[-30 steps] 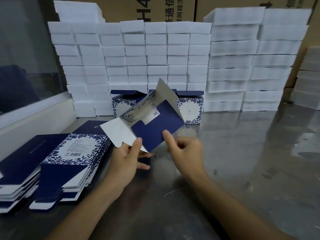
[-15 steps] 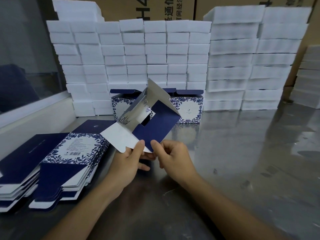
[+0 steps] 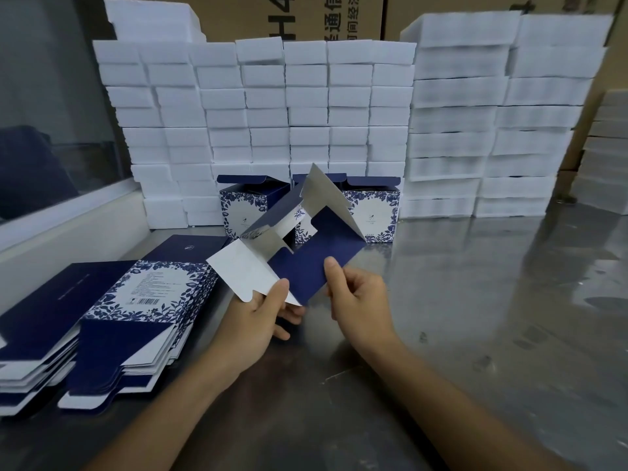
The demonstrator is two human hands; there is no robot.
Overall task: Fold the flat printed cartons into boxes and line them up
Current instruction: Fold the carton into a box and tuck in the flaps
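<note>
Both grips are closed on one half-opened navy and white card carton [image 3: 306,246], held above the counter: the left hand [image 3: 261,321] pinches its white flap, the right hand [image 3: 356,300] its navy panel. Behind stands a wall of white foam blocks [image 3: 272,107]. The steel counter [image 3: 475,300] is glossy. Many flat printed cartons [image 3: 112,317] wait stacked at left; only a few folded floral boxes [image 3: 373,212] stand lined up at the back, so most work remains.

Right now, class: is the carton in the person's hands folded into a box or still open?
Still open: the carton has flaps spread, white inside showing.
</note>
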